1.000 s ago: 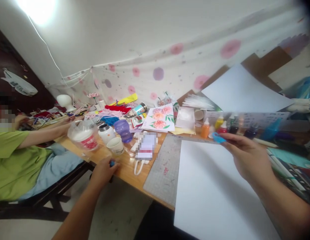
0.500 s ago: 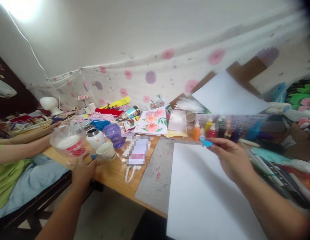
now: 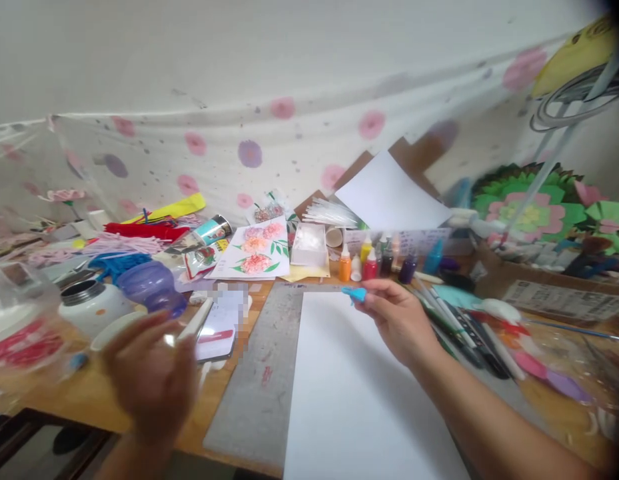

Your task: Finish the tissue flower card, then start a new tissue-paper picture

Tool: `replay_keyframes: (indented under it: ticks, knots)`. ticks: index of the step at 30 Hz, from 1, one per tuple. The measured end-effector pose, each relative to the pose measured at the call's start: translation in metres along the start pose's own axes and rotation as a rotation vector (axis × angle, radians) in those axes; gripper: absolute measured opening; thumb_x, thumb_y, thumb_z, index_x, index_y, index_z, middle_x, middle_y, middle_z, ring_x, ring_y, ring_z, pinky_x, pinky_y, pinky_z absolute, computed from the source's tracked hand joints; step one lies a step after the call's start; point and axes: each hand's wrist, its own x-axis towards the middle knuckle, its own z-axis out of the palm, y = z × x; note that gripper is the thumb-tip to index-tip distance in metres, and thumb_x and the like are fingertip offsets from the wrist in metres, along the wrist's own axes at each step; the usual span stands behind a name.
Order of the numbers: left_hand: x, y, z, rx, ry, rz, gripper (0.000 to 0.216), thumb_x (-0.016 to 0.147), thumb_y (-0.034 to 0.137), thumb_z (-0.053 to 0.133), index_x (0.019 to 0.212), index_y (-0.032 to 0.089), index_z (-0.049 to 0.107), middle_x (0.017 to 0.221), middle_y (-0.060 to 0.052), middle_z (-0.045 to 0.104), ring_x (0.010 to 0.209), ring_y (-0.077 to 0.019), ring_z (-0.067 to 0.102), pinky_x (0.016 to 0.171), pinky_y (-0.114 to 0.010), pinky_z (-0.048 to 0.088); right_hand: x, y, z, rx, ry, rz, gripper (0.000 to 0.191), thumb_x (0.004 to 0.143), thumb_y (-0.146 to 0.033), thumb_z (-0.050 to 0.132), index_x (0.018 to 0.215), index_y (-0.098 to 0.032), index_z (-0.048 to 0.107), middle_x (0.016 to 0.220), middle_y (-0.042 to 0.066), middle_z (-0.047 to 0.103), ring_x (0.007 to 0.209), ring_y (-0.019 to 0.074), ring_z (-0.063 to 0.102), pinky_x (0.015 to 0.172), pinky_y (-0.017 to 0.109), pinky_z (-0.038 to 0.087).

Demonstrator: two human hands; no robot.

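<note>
My right hand [image 3: 396,317] pinches a small bright-blue piece [image 3: 355,294] between thumb and fingertips. It is too small to name its kind. The hand hangs over the top part of a large white sheet of paper [image 3: 359,393], which lies on a grey cutting mat [image 3: 254,373]. Off to the left, my left hand [image 3: 152,380] is smeared by motion in front of a pale paper cup [image 3: 119,330] and beside a phone [image 3: 222,327]. Its fingers are bent, but whether they hold anything does not show. A small blue lump [image 3: 78,362] rests on the wooden table further left.
Small paint bottles [image 3: 372,265] stand behind the paper, with a flower picture [image 3: 256,250] to their left. Pens and tools [image 3: 464,327] crowd the right side. An open white jar [image 3: 92,307] and a plastic-wrapped tub [image 3: 24,333] stand left.
The view has swung right. My left hand has lifted from beside the tub and the blue lump and moved right, nearer the phone. My right hand still pinches the blue piece, now turned differently.
</note>
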Motion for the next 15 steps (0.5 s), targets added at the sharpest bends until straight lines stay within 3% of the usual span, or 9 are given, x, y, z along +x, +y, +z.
replay_keyframes:
  ticks: [1, 3, 5, 8, 10, 12, 15]
  knots:
    - [-0.007, 0.020, 0.020, -0.106, -0.092, 0.062, 0.035, 0.064, 0.021, 0.074, 0.095, 0.024, 0.059, 0.110, -0.003, 0.059, 0.115, -0.0296, 0.051, 0.106, -0.050, 0.035, -0.002, 0.000, 0.001, -0.001, -0.020, 0.014, 0.021, 0.065, -0.029, 0.080, 0.083, -0.021, 0.070, 0.077, 0.000, 0.071, 0.070, 0.0135, 0.067, 0.069, 0.030, 0.057]
    - [-0.019, 0.060, 0.062, -0.461, -0.428, -0.155, 0.030, 0.079, 0.027, 0.063, 0.108, 0.026, 0.060, 0.126, -0.004, 0.055, 0.125, -0.0261, 0.046, 0.107, -0.045, 0.035, -0.005, 0.001, 0.004, -0.044, -0.071, 0.003, 0.021, 0.066, -0.030, 0.078, 0.083, -0.022, 0.070, 0.079, 0.001, 0.072, 0.070, 0.0151, 0.068, 0.067, 0.032, 0.057]
    - [-0.027, 0.090, 0.100, -0.830, -0.693, -0.651, 0.032, 0.087, 0.037, 0.054, 0.118, 0.030, 0.055, 0.134, -0.003, 0.052, 0.130, -0.0230, 0.041, 0.102, -0.039, 0.040, -0.009, 0.003, 0.007, -0.179, -0.114, -0.088, 0.018, 0.068, -0.030, 0.076, 0.083, -0.022, 0.069, 0.080, 0.002, 0.073, 0.071, 0.0170, 0.068, 0.066, 0.033, 0.058]
    - [-0.034, 0.113, 0.143, -1.147, -0.922, -1.140, 0.040, 0.083, 0.046, 0.056, 0.114, 0.020, 0.059, 0.126, -0.011, 0.060, 0.119, -0.0248, 0.053, 0.092, -0.034, 0.046, -0.013, 0.006, 0.012, -0.515, -0.120, -0.358, 0.009, 0.073, -0.023, 0.071, 0.082, -0.024, 0.071, 0.082, 0.003, 0.074, 0.076, 0.0191, 0.068, 0.070, 0.034, 0.057]
    - [-0.040, 0.114, 0.160, -1.226, -0.917, -1.276, 0.041, 0.080, 0.044, 0.061, 0.111, 0.017, 0.060, 0.112, -0.013, 0.066, 0.106, -0.0241, 0.061, 0.088, -0.034, 0.048, -0.015, 0.006, 0.012, -0.740, -0.148, -0.596, 0.014, 0.077, -0.015, 0.065, 0.085, -0.025, 0.071, 0.084, 0.004, 0.074, 0.081, 0.0199, 0.068, 0.075, 0.036, 0.055]
    - [-0.046, 0.108, 0.168, -1.233, -0.861, -1.309, 0.037, 0.079, 0.041, 0.063, 0.107, 0.016, 0.061, 0.100, -0.012, 0.070, 0.098, -0.0216, 0.064, 0.087, -0.032, 0.049, -0.016, 0.005, 0.010, -0.931, -0.216, -0.813, 0.024, 0.081, -0.010, 0.060, 0.095, -0.027, 0.070, 0.092, 0.004, 0.074, 0.090, 0.0204, 0.067, 0.082, 0.038, 0.054]
    - [-0.053, 0.098, 0.170, -1.180, -0.779, -1.303, 0.030, 0.081, 0.040, 0.060, 0.102, 0.019, 0.062, 0.092, -0.006, 0.070, 0.090, -0.0168, 0.065, 0.081, -0.027, 0.050, -0.016, 0.000, 0.008, -1.046, -0.259, -0.915, 0.038, 0.085, -0.010, 0.055, 0.118, -0.027, 0.062, 0.117, 0.008, 0.067, 0.110, 0.0223, 0.060, 0.094, 0.044, 0.048]
